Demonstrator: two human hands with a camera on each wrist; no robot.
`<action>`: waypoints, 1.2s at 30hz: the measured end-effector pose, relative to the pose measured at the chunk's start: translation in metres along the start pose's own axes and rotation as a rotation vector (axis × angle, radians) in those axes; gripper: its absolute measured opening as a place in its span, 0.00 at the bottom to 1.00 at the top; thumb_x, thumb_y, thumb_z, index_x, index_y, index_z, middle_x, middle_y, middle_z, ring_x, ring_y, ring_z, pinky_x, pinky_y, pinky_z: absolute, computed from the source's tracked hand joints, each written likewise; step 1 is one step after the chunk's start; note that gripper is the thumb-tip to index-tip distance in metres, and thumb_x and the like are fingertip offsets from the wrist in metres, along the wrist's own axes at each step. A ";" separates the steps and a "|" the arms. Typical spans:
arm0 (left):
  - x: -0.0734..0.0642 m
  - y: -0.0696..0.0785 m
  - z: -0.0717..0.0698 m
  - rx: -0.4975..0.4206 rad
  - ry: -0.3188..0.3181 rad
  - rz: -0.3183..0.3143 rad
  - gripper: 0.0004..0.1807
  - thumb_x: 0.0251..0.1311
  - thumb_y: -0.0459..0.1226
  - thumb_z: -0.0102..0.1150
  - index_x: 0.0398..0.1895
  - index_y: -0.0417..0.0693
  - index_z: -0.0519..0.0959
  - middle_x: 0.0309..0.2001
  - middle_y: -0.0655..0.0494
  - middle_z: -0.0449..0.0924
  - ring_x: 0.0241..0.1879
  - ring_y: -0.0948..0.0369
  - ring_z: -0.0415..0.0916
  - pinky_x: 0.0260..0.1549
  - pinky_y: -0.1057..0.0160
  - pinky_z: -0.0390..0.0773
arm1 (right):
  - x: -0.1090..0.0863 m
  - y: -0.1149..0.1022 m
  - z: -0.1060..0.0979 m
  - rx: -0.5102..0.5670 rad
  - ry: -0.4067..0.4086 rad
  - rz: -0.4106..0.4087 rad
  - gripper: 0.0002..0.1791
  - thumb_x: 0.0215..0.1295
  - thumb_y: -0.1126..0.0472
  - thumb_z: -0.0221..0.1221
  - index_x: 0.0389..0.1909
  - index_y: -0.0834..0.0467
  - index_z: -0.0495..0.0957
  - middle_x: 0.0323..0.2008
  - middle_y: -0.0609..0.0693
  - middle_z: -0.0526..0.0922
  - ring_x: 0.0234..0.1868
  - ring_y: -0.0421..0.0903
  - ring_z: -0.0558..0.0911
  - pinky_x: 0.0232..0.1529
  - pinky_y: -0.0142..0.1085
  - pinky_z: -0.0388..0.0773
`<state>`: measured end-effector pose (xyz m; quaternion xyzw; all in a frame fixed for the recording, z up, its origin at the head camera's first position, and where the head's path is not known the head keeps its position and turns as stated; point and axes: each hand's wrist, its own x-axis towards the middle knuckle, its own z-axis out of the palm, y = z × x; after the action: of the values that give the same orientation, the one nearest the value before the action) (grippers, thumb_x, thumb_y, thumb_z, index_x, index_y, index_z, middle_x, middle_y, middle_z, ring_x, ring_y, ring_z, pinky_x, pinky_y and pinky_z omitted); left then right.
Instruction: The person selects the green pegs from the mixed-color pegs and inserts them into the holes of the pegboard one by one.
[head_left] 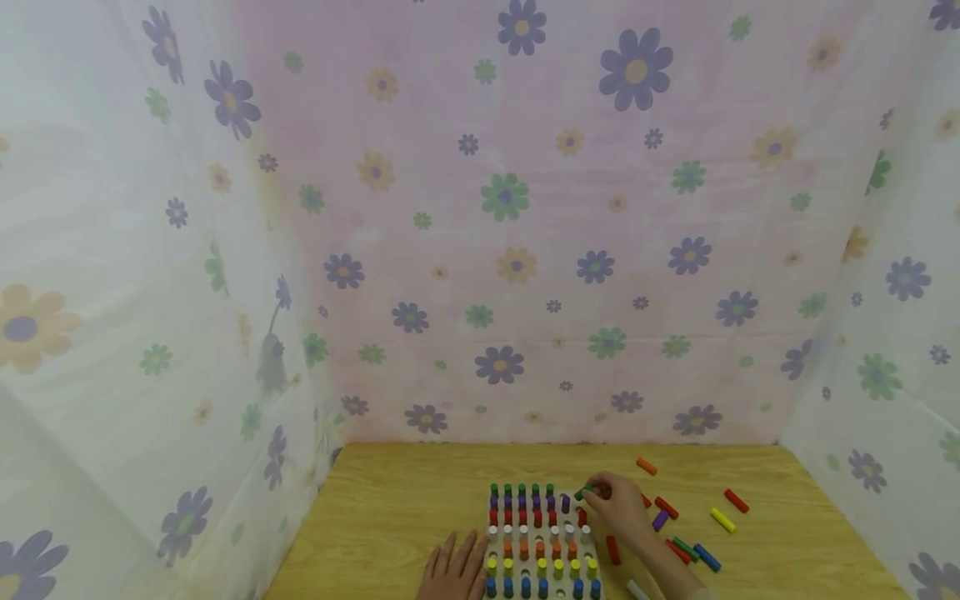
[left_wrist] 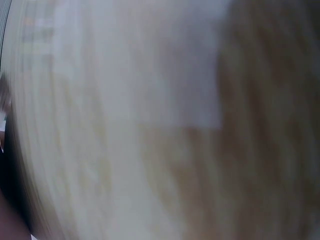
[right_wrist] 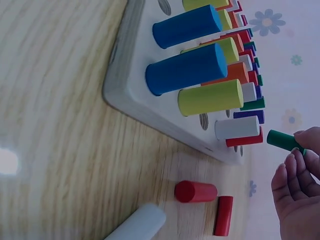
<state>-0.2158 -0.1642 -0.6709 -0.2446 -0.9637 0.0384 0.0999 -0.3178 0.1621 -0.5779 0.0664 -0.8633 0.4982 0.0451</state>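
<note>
A wooden pegboard (right_wrist: 120, 92) stands on the table, with rows of green, purple, red, white, orange, yellow and blue pegs and some bare holes. My right hand (head_left: 617, 507) pinches a green peg (right_wrist: 282, 140) between thumb and fingertips. It holds that peg tilted above the board's far right corner, near the end of the green row. My left hand (head_left: 455, 570) lies flat with fingers spread beside the board's left edge. The left wrist view is a blur of pale and brown surface.
Loose pegs lie right of the board, among them a yellow peg (head_left: 723, 521), a blue peg (head_left: 707, 557) and an orange peg (head_left: 647, 466). A white peg (right_wrist: 137, 224) and a red peg (right_wrist: 196, 191) lie close to the board's right side. Flowered sheets (head_left: 555, 200) wall the table.
</note>
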 end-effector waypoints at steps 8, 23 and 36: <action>-0.006 0.001 -0.004 0.073 -0.081 0.037 0.58 0.36 0.84 0.20 0.73 0.71 0.37 0.74 0.65 0.23 0.73 0.54 0.38 0.67 0.41 0.45 | 0.015 0.001 0.017 -0.016 -0.048 -0.003 0.07 0.62 0.62 0.61 0.37 0.61 0.81 0.29 0.49 0.80 0.29 0.41 0.77 0.24 0.32 0.77; 0.002 0.002 -0.005 -0.035 -0.077 -0.032 0.52 0.45 0.80 0.21 0.74 0.70 0.45 0.75 0.60 0.40 0.72 0.49 0.43 0.66 0.39 0.46 | 0.023 0.001 0.035 -0.119 -0.017 0.017 0.05 0.60 0.66 0.61 0.35 0.63 0.81 0.26 0.48 0.78 0.26 0.41 0.75 0.22 0.33 0.76; -0.004 0.003 -0.002 0.031 0.009 -0.003 0.53 0.44 0.81 0.21 0.74 0.70 0.37 0.75 0.61 0.40 0.72 0.50 0.43 0.65 0.41 0.50 | 0.024 -0.002 0.037 -0.093 -0.028 0.053 0.08 0.61 0.64 0.61 0.39 0.64 0.83 0.31 0.49 0.82 0.30 0.42 0.79 0.27 0.37 0.80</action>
<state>-0.2111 -0.1634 -0.6699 -0.2419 -0.9629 0.0521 0.1079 -0.3417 0.1275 -0.5910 0.0482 -0.8876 0.4574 0.0228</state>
